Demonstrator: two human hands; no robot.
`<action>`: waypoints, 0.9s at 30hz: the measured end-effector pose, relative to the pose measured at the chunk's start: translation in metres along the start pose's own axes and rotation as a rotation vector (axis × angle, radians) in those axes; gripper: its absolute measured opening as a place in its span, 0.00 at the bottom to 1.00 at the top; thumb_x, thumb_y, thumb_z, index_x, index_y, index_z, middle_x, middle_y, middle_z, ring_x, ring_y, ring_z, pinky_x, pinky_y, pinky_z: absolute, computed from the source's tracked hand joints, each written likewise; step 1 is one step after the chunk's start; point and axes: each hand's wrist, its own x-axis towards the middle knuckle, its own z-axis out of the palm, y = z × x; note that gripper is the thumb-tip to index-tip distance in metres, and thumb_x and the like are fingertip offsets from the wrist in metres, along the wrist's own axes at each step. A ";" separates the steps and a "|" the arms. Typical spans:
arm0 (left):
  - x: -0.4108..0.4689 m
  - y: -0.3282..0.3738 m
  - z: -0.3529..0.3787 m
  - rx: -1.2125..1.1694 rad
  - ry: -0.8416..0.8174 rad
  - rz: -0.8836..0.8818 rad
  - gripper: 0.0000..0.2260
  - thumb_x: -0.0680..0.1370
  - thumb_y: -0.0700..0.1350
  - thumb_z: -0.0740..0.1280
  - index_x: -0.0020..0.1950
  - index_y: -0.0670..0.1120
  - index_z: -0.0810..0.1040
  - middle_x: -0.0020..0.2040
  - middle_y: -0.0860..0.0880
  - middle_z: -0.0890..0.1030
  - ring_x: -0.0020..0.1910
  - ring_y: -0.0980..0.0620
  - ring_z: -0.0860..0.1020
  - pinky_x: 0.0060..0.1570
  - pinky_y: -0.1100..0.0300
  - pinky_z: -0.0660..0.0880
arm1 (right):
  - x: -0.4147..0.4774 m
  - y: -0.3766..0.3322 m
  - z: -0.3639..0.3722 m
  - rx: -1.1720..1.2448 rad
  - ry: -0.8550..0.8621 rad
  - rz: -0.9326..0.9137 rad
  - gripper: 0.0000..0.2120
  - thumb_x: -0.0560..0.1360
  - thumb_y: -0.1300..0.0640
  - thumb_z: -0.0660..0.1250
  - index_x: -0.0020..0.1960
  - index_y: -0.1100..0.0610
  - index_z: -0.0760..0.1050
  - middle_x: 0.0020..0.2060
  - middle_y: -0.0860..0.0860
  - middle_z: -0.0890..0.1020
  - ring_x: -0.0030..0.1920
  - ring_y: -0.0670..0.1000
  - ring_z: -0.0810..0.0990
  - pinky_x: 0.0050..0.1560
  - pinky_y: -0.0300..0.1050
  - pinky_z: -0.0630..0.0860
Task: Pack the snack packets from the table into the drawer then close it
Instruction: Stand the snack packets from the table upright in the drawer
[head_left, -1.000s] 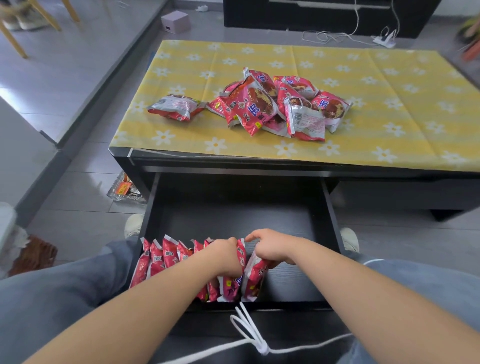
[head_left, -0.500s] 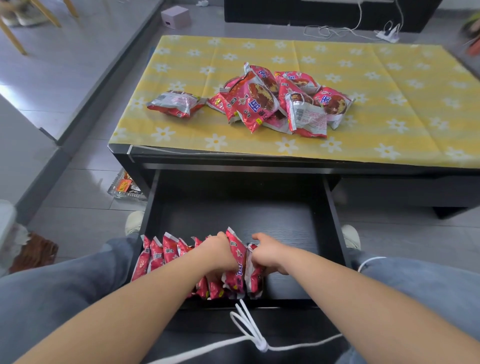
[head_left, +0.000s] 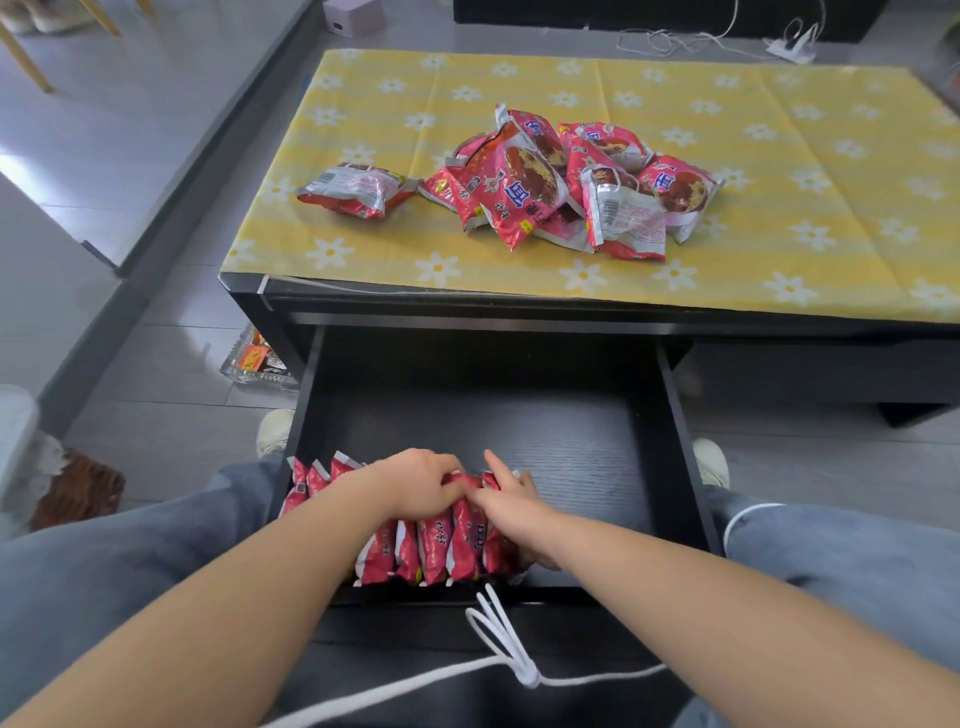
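The black drawer (head_left: 571, 431) stands pulled out under the table. Along its near wall several red snack packets (head_left: 441, 545) stand on edge in a row. My left hand (head_left: 421, 483) pinches the top of a packet in the middle of the row. My right hand (head_left: 514, 506) wraps the row's right end, index finger lying along the top of the last packet. On the yellow flowered tablecloth (head_left: 779, 208) lies a pile of several red packets (head_left: 561, 182), with one single packet (head_left: 356, 189) to its left.
The right and far parts of the drawer floor show bare black wood. A white cord (head_left: 509, 649) hangs over my lap in front of the drawer. A glass tray (head_left: 257, 361) sits on the floor left of the table. My shoes (head_left: 272, 428) flank the drawer.
My right hand brought one more packet down and stood it at the right end of the row. Both hands have closed in on the row and pressed it together.
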 end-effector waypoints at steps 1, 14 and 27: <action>-0.001 0.000 -0.001 -0.012 -0.032 0.004 0.20 0.84 0.60 0.53 0.72 0.57 0.75 0.69 0.50 0.78 0.72 0.45 0.73 0.73 0.39 0.63 | 0.000 0.000 0.000 -0.012 -0.020 -0.023 0.34 0.80 0.37 0.63 0.81 0.30 0.51 0.83 0.50 0.35 0.84 0.59 0.48 0.79 0.60 0.54; -0.006 -0.018 0.000 0.120 -0.033 -0.259 0.40 0.72 0.79 0.41 0.77 0.64 0.68 0.78 0.49 0.71 0.78 0.38 0.65 0.68 0.18 0.45 | 0.001 0.009 0.009 -0.076 -0.098 0.000 0.43 0.71 0.29 0.65 0.82 0.33 0.53 0.83 0.46 0.34 0.82 0.61 0.55 0.75 0.68 0.64; -0.015 -0.026 0.001 -0.053 -0.016 -0.278 0.47 0.69 0.81 0.40 0.82 0.60 0.59 0.80 0.43 0.66 0.78 0.35 0.65 0.74 0.27 0.56 | 0.001 -0.003 0.003 -0.395 -0.111 0.039 0.60 0.63 0.19 0.63 0.81 0.37 0.32 0.82 0.52 0.31 0.84 0.64 0.46 0.80 0.64 0.54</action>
